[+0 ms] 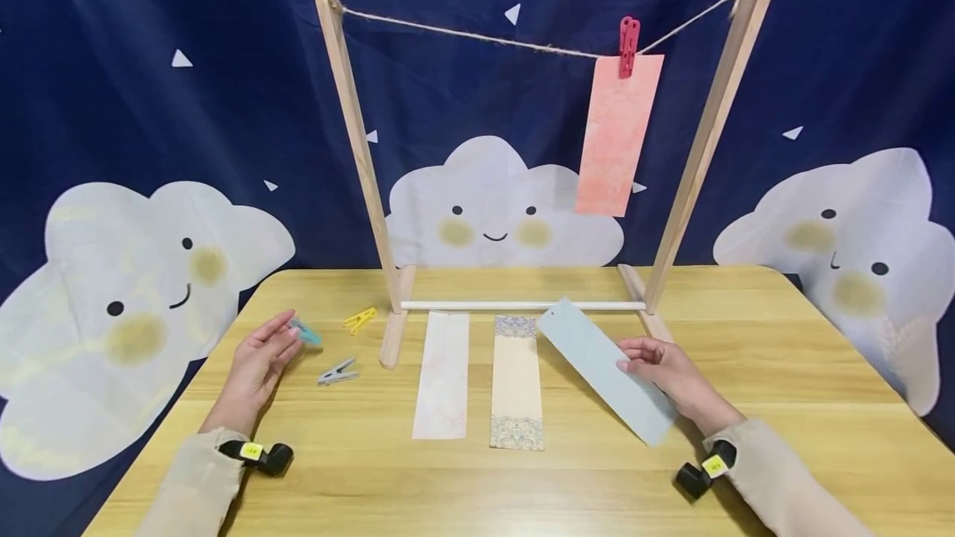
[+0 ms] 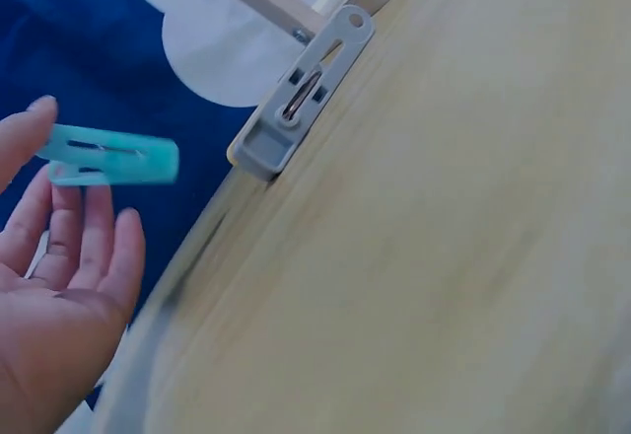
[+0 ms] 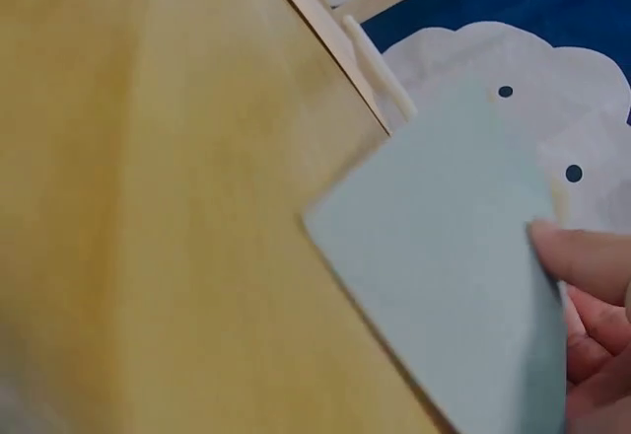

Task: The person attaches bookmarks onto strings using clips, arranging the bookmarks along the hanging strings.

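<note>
On the left of the table my left hand (image 1: 259, 363) pinches a teal clothespin (image 2: 118, 155) between thumb and fingers. A grey clothespin (image 1: 338, 373) and a yellow clothespin (image 1: 361, 321) lie just right of that hand. My right hand (image 1: 671, 375) holds a pale blue paper strip (image 1: 604, 371) by its right edge, thumb on top; the strip slants, with a small hole near its far end. From the string (image 1: 477, 36) of a wooden frame hangs a pink paper strip (image 1: 619, 139), clipped by a red clothespin (image 1: 629, 46).
A whitish paper strip (image 1: 442, 375) and a cream strip with patterned ends (image 1: 516, 379) lie side by side mid-table. The wooden frame's left post (image 1: 361, 147) and right post (image 1: 709, 139) rise at the back, joined low by a white rod (image 1: 515, 305). A blue cloud-print curtain (image 1: 224, 7) hangs behind.
</note>
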`<state>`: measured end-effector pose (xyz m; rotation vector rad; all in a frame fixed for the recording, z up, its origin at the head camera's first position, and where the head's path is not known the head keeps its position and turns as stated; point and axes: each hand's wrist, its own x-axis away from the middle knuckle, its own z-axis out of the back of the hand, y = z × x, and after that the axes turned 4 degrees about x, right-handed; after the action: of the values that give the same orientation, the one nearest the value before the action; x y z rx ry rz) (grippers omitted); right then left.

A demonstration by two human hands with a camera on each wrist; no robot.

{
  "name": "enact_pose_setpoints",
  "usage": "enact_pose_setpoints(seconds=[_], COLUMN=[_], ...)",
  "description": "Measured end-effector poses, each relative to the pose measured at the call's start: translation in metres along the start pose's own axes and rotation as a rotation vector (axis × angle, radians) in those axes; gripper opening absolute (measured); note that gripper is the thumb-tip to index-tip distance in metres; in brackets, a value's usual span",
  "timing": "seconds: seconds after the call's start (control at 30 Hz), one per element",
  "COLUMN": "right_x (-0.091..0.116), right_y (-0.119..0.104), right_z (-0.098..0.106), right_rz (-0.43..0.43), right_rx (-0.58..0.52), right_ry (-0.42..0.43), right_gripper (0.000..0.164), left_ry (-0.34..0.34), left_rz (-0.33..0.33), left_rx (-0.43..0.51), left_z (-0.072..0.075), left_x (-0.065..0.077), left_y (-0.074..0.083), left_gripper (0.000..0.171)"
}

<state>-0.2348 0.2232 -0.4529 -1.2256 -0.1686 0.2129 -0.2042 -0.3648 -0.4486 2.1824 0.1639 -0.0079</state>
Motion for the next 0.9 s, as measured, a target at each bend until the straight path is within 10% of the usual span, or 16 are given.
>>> enact_pose_setpoints(seconds=[0.5,0.9], right_x=[-0.011,-0.033], right_y=[-0.037,-0.075], right_z=[-0.016,-0.034], right_rz=[-0.01,0.034], right_rx=[-0.234,-0.115], right_ry=[0.039,0.075], right_gripper=[0.018,0.012], left_ry=[-0.191,-0.264], left_rz=[-0.045,-0.041], left_rx=[-0.059,-0.078], left_z=[-0.046,-0.117], left_x=[-0.023,-0.042], left_y=[0.024,0.033], left_gripper=[0.033,0.033])
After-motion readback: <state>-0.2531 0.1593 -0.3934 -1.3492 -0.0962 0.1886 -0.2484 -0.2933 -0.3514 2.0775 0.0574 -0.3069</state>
